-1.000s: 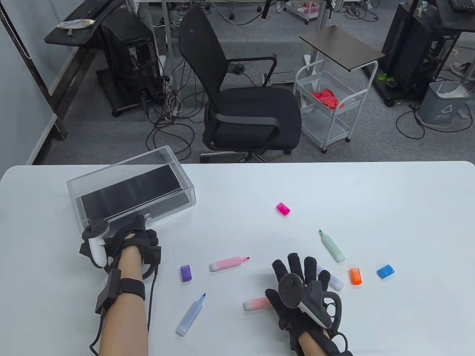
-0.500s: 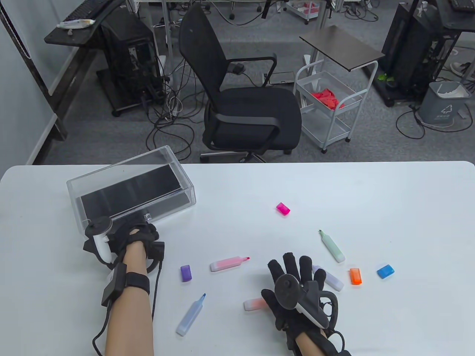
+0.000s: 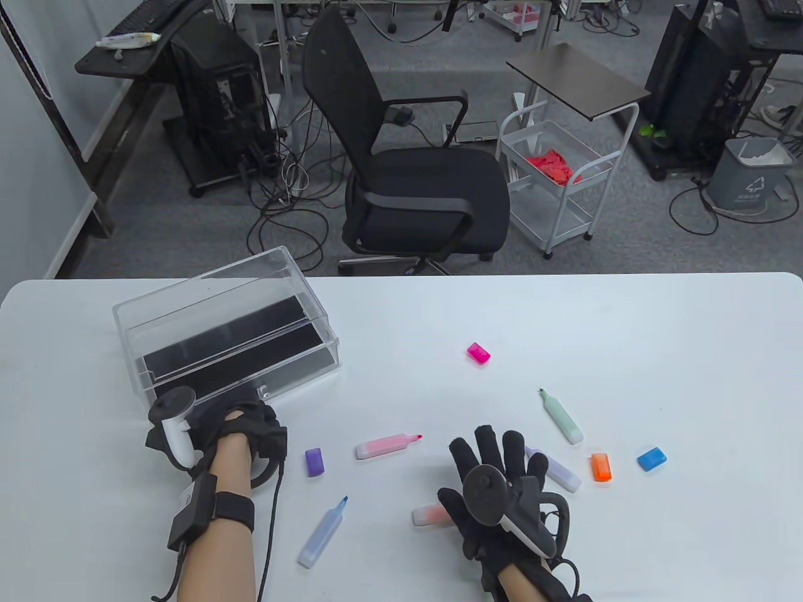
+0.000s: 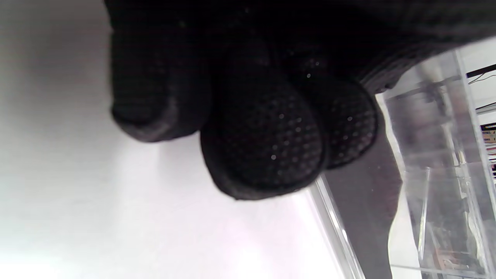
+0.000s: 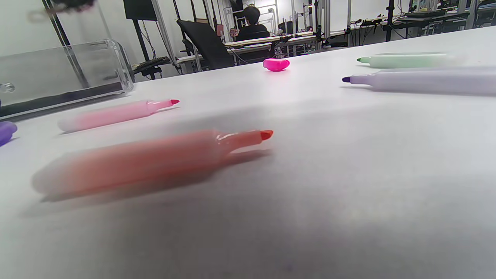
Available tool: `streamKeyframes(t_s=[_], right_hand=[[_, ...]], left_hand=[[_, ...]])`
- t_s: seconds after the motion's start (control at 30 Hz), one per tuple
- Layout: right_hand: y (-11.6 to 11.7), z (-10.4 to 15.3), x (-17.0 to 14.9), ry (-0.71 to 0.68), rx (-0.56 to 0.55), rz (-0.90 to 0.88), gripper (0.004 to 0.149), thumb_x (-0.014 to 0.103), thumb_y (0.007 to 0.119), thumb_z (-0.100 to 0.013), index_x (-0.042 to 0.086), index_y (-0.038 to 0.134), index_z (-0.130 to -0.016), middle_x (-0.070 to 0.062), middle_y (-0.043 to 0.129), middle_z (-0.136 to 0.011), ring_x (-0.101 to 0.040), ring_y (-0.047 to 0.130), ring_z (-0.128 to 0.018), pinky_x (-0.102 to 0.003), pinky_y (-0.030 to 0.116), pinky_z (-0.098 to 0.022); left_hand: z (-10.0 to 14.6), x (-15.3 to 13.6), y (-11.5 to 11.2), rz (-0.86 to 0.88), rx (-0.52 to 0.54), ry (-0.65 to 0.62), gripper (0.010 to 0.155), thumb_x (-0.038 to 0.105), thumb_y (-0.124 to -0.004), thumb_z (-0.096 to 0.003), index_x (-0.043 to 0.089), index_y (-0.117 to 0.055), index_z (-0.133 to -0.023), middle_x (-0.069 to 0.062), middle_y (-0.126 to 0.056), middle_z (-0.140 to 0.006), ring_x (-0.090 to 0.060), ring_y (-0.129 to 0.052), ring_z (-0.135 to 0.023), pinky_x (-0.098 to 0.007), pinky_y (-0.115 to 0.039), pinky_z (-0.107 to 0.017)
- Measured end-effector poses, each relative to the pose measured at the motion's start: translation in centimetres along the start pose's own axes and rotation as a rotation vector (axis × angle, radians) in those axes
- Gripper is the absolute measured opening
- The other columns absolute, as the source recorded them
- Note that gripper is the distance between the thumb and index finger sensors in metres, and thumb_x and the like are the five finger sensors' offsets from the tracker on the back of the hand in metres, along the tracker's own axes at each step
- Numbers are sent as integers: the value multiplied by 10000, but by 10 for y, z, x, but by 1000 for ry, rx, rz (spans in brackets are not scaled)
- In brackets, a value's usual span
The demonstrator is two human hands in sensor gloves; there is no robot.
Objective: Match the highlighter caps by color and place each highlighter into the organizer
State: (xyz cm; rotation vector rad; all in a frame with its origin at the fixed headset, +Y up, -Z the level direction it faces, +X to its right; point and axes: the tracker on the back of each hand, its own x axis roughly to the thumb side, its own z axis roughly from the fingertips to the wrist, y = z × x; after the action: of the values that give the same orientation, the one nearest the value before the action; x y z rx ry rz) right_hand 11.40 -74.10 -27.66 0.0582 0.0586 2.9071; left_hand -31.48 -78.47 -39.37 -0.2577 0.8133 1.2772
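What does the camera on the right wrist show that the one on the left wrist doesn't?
Only the right wrist view shows the uncapped markers: orange marker, pink marker, purple marker, green marker, plus the pink cap and a purple cap at the edge. Only the left wrist view shows the left hand, its gloved fingers curled beside the box. Both show the clear box and the white table.

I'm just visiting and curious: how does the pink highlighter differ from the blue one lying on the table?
The pink highlighter has a pale pink body and a pink tip; the blue highlighter has a pale blue body and a blue tip. The pink one lies nearly crosswise in the table view, tip to the right; the blue one lies steeply slanted, tip pointing away from the person. The pink one is farther from the person. Both lie uncapped, with no hand on them.
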Motion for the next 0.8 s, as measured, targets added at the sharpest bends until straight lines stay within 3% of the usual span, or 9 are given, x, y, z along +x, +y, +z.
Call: streamKeyframes(t_s=[0.37, 0.43, 0.53, 0.63, 0.7, 0.77, 0.8], right_hand=[[1, 1, -8, 18, 20, -19, 741, 586, 664, -397, 420, 300, -1020, 41, 94, -1129, -375, 29, -1027, -726, 88, -658], [2, 0, -8, 17, 27, -21, 740, 586, 664, -397, 420, 300, -1020, 40, 93, -1129, -375, 27, -1027, -726, 87, -658], [1, 0, -8, 14, 27, -29, 740, 582, 668, -397, 421, 302, -1020, 41, 93, -1129, -371, 25, -1028, -725, 82, -660], [1, 0, -7, 11, 23, -32, 741, 582, 668, -398, 419, 302, -1021, 41, 94, -1129, -373, 26, -1028, -725, 82, -659], [1, 0, -7, 7, 24, -28, 741, 583, 666, -398, 418, 301, -1021, 41, 93, -1129, -374, 27, -1028, -725, 85, -659], [1, 1, -7, 4, 23, -25, 744, 584, 665, -398, 419, 294, -1020, 39, 94, -1129, -375, 28, -1027, -726, 87, -659], [1, 1, -6, 3, 21, -26, 745, 585, 665, -397, 419, 289, -1019, 38, 94, -1129, -375, 30, -1028, -725, 88, -659]], left_hand=[[25, -16, -3, -36, -6, -11, 580, 528, -774, -487, 56, -876, -808, 126, -1070, -460, -122, -1175, -260, -336, -989, -292], [34, -8, -2, -191, 89, -76, 659, 594, -834, -437, 51, -887, -806, 85, -1081, -447, -172, -1164, -239, -360, -974, -275], [57, 8, -3, -510, 252, -245, 765, 711, -826, -369, 84, -896, -801, 125, -1084, -433, -127, -1166, -209, -328, -986, -245], [82, 17, -8, -644, 253, -313, 760, 704, -821, -378, 94, -878, -826, 109, -1080, -469, -151, -1165, -243, -344, -979, -266], [99, 22, -15, -751, 278, -423, 758, 692, -829, -379, 111, -847, -865, 88, -1065, -526, -194, -1155, -315, -375, -960, -329], [114, 24, -23, -914, 236, -486, 793, 725, -811, -380, 170, -769, -945, 99, -1020, -652, -182, -1140, -461, -382, -942, -430], [121, 23, -30, -975, 155, -530, 817, 730, -801, -383, 194, -706, -992, 90, -975, -750, -209, -1110, -570, -403, -913, -505]])
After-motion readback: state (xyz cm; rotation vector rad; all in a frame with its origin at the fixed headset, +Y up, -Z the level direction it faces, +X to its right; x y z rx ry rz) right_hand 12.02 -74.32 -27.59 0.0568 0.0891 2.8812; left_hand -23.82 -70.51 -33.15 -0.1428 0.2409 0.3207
